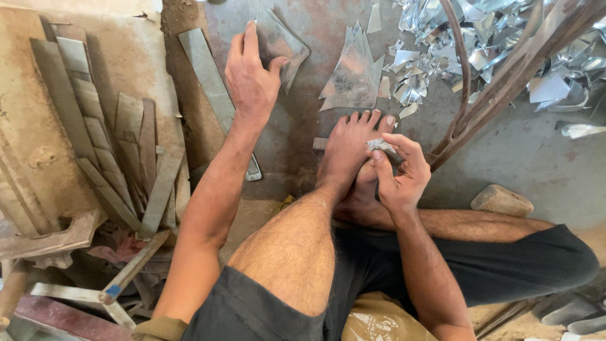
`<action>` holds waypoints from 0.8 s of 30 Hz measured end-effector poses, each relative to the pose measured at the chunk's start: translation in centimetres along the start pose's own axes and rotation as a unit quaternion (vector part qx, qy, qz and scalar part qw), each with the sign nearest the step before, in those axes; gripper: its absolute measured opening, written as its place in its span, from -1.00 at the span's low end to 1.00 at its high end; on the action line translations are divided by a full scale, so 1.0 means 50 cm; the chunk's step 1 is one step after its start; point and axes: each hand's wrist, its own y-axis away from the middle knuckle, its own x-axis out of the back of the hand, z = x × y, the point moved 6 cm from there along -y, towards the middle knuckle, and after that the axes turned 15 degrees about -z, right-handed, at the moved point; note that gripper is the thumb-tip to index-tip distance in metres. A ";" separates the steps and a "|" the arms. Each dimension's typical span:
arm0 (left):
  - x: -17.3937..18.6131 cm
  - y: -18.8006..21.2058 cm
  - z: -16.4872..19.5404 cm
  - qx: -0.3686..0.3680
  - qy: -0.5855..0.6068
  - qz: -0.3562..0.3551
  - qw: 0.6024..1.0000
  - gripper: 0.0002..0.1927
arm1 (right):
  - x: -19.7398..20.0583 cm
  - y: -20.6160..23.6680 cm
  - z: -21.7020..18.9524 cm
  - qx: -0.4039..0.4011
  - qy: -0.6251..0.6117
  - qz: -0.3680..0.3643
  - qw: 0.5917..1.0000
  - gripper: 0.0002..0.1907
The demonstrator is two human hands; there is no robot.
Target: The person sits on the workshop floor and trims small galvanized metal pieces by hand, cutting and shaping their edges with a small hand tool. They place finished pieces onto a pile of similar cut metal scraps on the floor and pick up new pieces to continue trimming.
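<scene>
At the far left we see a fan of long metal strips lying on a worn board, well apart from either hand, with a wooden batten below them carrying a dab of blue.

Just left of our left fingers lies a long flat steel bar, running from the top of the floor down toward our forearm.

Our left hand reaches forward with the index finger stretched straight and the thumb hooked out to the right. The fingers press on a flat, angular sheet-metal piece that lies on the concrete floor, its corner poking out beyond the thumb. The hand pins it rather than wrapping it.

To the right of that thumb rests a stack of pointed triangular offcuts, close to the pinned sheet but not touching it, just beyond the toes of our bare foot.

Our right hand hovers over that foot, fingers curled in narrow and pinching a small grey metal scrap between thumb and fingertips. We cannot tell whether the scrap touches the toes.

Above and to the right of those fingers is a heap of shiny silver cuttings, crossed by bent rusty rods. Lower right of the hand, a tan stone block sits beside our leg.
</scene>
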 end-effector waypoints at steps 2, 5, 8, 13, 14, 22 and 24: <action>-0.002 0.009 -0.004 -0.017 -0.006 0.008 1.000 -0.17 | 0.000 0.000 0.000 0.005 -0.002 0.000 1.000 -0.69; -0.002 0.019 -0.007 -0.049 -0.041 0.018 0.998 -0.21 | -0.001 -0.005 -0.002 0.008 -0.001 0.000 1.000 -0.68; -0.010 0.019 -0.014 -0.067 0.020 -0.024 0.997 -0.43 | -0.005 -0.014 -0.009 0.016 0.007 -0.005 1.000 -0.68; -0.064 0.038 0.010 -0.011 0.530 -0.194 0.826 -0.53 | -0.020 -0.027 -0.022 0.007 -0.018 -0.002 1.000 -0.67; -0.072 0.056 0.036 -0.007 0.706 -0.214 0.675 -0.42 | -0.025 -0.032 -0.029 0.017 -0.019 -0.002 1.000 -0.66; -0.059 0.120 0.215 -0.038 0.777 -0.251 0.576 -0.39 | -0.049 -0.066 -0.106 0.088 0.088 0.043 0.991 -0.70; -0.051 0.119 0.228 -0.027 0.781 -0.231 0.579 -0.29 | -0.055 -0.063 -0.130 0.098 0.151 0.061 0.982 -0.71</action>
